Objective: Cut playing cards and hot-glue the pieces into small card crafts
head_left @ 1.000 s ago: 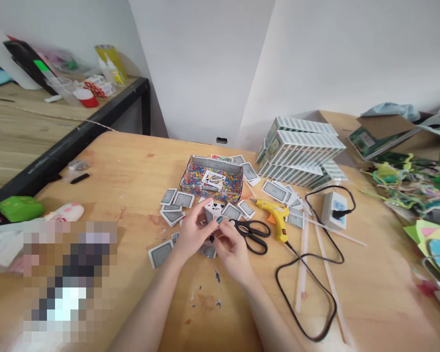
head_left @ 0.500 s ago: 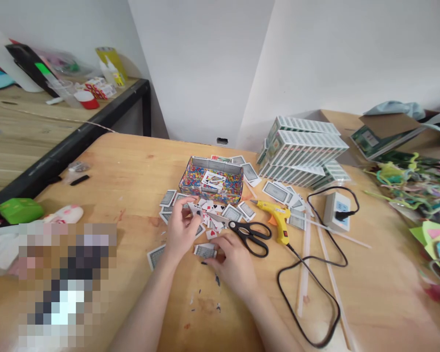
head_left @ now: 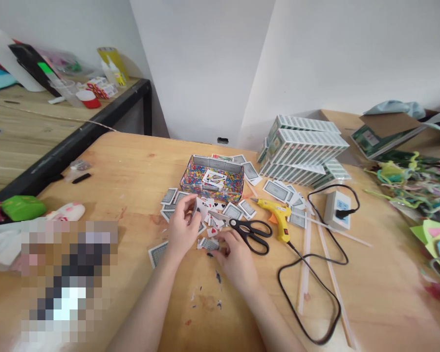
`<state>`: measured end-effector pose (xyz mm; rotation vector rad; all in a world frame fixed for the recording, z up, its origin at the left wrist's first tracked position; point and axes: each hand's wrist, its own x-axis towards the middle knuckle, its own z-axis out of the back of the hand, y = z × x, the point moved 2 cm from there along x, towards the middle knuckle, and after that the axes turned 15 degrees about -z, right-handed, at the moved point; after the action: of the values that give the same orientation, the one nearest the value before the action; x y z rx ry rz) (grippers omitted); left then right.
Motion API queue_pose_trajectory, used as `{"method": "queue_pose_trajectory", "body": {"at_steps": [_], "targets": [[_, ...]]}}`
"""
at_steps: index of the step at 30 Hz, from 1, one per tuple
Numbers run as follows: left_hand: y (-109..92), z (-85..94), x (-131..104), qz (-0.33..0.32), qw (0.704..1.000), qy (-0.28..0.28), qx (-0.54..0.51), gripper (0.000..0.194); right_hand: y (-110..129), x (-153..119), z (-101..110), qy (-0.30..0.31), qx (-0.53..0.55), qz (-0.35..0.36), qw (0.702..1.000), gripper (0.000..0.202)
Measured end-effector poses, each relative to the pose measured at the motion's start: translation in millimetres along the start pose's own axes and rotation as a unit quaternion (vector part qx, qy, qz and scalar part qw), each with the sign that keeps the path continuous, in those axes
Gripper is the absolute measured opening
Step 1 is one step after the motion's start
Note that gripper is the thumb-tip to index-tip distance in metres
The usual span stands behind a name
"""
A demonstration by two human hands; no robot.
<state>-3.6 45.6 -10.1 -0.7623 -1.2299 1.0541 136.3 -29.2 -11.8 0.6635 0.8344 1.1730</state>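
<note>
Between the thumb and fingers of my left hand (head_left: 184, 226) is a small card piece (head_left: 201, 207), tilted upright above the scattered cards. My right hand (head_left: 235, 255) pinches a small cut card piece (head_left: 209, 244) low over the table, just below a piece with a red heart (head_left: 212, 232). Black-handled scissors (head_left: 250, 233) lie open to the right of the hands, blades pointing left over the cards. Behind the hands stands an open box (head_left: 211, 180) lined with colourful beads, a face card (head_left: 214, 178) inside it.
A yellow glue gun (head_left: 278, 215) lies right of the scissors, its cable looping to a power strip (head_left: 337, 211). Striped boxes (head_left: 304, 146) are stacked at the back right. Clear glue sticks (head_left: 305, 274) lie near the cable. A green object (head_left: 24, 208) sits at the left.
The piece in my left hand has turned to show its pale face. My right hand and its card piece have shifted slightly up and right.
</note>
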Motion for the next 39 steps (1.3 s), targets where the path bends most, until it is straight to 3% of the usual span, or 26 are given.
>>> {"method": "queue_pose_trajectory", "body": {"at_steps": [8, 12, 17, 26, 32, 39], "targets": [[2, 0.0, 2, -0.033, 0.999, 0.024, 0.014, 0.035, 1, 1, 0, 0.012, -0.004, -0.005, 1.0, 0.009], [3, -0.6, 2, -0.018, 0.999, 0.038, 0.014, 0.033, -2, 6, 5, 0.03, 0.116, -0.044, 0.992, 0.007], [3, -4.1, 3, 0.026, 0.998, 0.064, -0.009, 0.03, -6, 13, 10, 0.11, 0.301, -0.117, 0.94, 0.023], [-6, -12.7, -1, 0.061, 0.99, 0.122, -0.045, 0.024, -12, 19, 14, 0.042, 0.397, -0.179, 0.899, 0.03], [-10, -20.1, -7, 0.071, 0.979, 0.181, -0.062, 0.026, -14, 21, 14, 0.01, 0.386, -0.153, 0.909, 0.025], [-15, -26.2, -9, 0.054, 0.974, 0.203, -0.09, 0.025, -12, 21, 18, -0.022, 0.394, -0.133, 0.909, 0.021]]}}
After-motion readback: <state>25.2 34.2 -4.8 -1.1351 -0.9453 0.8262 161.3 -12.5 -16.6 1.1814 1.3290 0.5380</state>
